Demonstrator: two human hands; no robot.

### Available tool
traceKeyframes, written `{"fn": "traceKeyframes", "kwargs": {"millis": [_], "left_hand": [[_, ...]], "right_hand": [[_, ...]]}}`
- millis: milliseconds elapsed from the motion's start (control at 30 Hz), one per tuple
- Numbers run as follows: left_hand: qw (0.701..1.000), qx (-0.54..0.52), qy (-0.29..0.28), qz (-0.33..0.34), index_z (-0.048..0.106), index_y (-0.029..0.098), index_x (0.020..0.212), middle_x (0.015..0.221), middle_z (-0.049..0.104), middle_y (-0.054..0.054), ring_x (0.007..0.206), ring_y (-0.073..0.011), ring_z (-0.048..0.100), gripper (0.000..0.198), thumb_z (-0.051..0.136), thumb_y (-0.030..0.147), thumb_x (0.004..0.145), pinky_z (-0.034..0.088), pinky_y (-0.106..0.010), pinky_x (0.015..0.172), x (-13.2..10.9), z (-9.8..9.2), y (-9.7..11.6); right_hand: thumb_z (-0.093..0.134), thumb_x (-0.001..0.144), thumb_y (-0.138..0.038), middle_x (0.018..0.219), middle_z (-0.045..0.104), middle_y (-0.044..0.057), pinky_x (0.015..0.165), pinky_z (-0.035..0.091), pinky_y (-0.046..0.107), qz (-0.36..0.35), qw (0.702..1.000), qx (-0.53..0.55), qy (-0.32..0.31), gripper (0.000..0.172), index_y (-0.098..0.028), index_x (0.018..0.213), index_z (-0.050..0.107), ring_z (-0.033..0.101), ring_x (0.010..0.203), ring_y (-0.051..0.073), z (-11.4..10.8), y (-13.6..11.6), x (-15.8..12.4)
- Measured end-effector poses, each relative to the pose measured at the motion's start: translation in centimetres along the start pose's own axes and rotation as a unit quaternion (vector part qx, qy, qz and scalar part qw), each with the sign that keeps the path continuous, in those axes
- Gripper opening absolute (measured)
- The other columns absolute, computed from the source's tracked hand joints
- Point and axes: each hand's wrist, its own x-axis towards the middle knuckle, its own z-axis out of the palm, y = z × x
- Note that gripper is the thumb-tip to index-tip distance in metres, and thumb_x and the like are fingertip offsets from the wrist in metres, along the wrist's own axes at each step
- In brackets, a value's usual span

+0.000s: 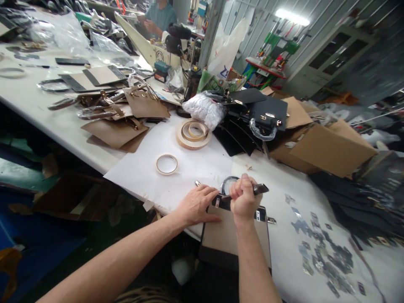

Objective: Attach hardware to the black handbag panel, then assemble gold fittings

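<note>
A bag panel, beige with black edges, lies at the front edge of the table, with small metal fittings sticking out at its upper corners. My left hand rests open over its upper left corner, fingers stretched out and thumb apart. Closed in a fist, my right hand grips a dark, flat-ended tool above the panel's top edge; its exact kind is unclear. A plastic-wrapped bag handle curves out behind the panel, partly hidden by my right hand.
A tape roll and stacked tape rolls lie ahead on white paper. Brown bag panels are piled left, black bag pieces and a cardboard box right. Small metal plates lie scattered nearby. A person sits beyond.
</note>
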Motion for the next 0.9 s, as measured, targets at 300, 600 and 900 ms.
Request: {"fn": "traceKeyframes", "kwargs": {"millis": [300,600,900], "left_hand": [[1.0,0.016,-0.016,-0.013,0.055,0.019,0.138,0.136,0.064,-0.01,0.12,-0.0311,0.057,0.079,0.082,0.06,0.075,0.049,-0.045,0.104,0.2,-0.2,0.3],[0.999,0.027,-0.018,-0.016,0.055,0.018,0.138,0.136,0.064,-0.01,0.122,-0.0303,0.056,0.081,0.08,0.063,0.076,0.048,-0.043,0.104,0.4,-0.4,0.4],[0.999,0.018,-0.016,-0.022,0.054,0.02,0.139,0.137,0.063,-0.01,0.123,-0.0312,0.056,0.082,0.081,0.064,0.075,0.047,-0.044,0.104,0.3,0.1,0.1]], "right_hand": [[0.07,0.089,-0.048,0.046,0.029,-0.013,0.034,0.02,0.021,0.067,0.995,-0.068,-0.011,0.051,-0.024,0.061,0.035,0.026,0.036,0.005,0.3,2.9,0.8],[0.073,0.088,-0.036,0.045,0.027,-0.014,0.035,0.019,0.02,0.08,0.997,-0.001,-0.008,0.05,-0.023,0.059,0.034,0.023,0.035,0.004,-0.2,2.5,1.0],[0.075,0.084,-0.038,0.044,0.025,-0.014,0.034,0.013,0.019,0.15,0.987,0.04,-0.046,0.051,-0.023,0.059,0.032,0.017,0.034,0.003,-0.3,2.2,1.8]]}}
